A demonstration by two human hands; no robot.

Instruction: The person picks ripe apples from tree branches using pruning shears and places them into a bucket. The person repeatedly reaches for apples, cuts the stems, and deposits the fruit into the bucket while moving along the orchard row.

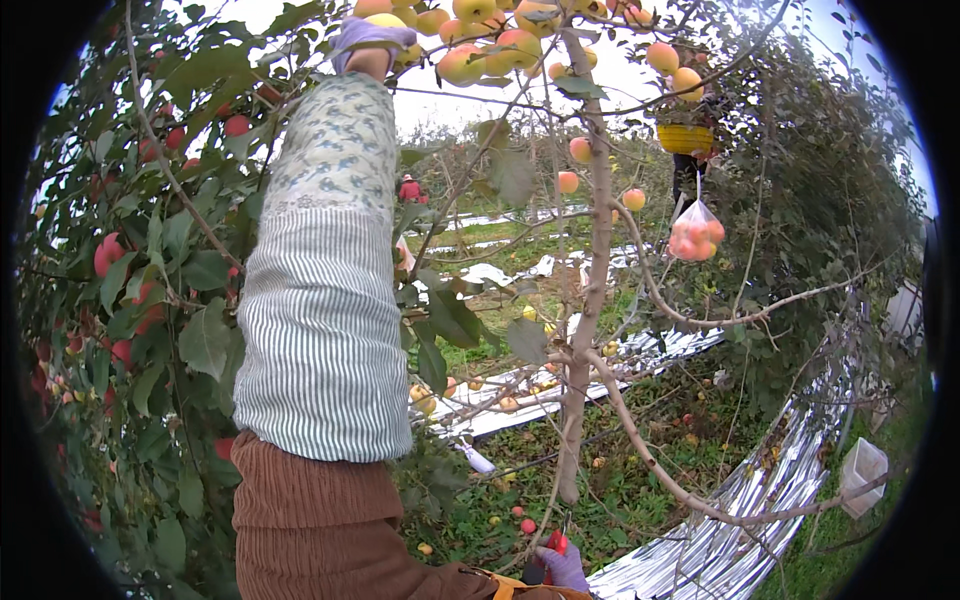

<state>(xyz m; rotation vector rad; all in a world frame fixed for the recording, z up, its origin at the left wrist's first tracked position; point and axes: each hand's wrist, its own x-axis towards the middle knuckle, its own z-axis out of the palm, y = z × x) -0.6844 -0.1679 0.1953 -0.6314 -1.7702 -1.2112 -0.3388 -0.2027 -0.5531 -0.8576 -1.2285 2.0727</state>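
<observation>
My left arm, in a striped and flowered sleeve cover (322, 300), stretches up to the top of the view. There my left hand (371, 43), in a light purple glove, is cupped against a yellow apple (385, 20); its fingertips are hidden. Right beside it hangs a cluster of yellow-red apples (491, 56). Low in the view, my right hand (568, 568), gloved in purple too, grips red-handled pruning shears (556, 541). Their metal tip points up, near the base of a thin apple trunk (592, 300).
Leafy branches with red apples (109, 253) fill the left. Bare curved boughs (652, 457) cross the right side. A bag of apples (696, 232) hangs there, near a person with a yellow bucket (685, 139). Silver reflective film (720, 525) and a clear plastic container (862, 476) are lower right.
</observation>
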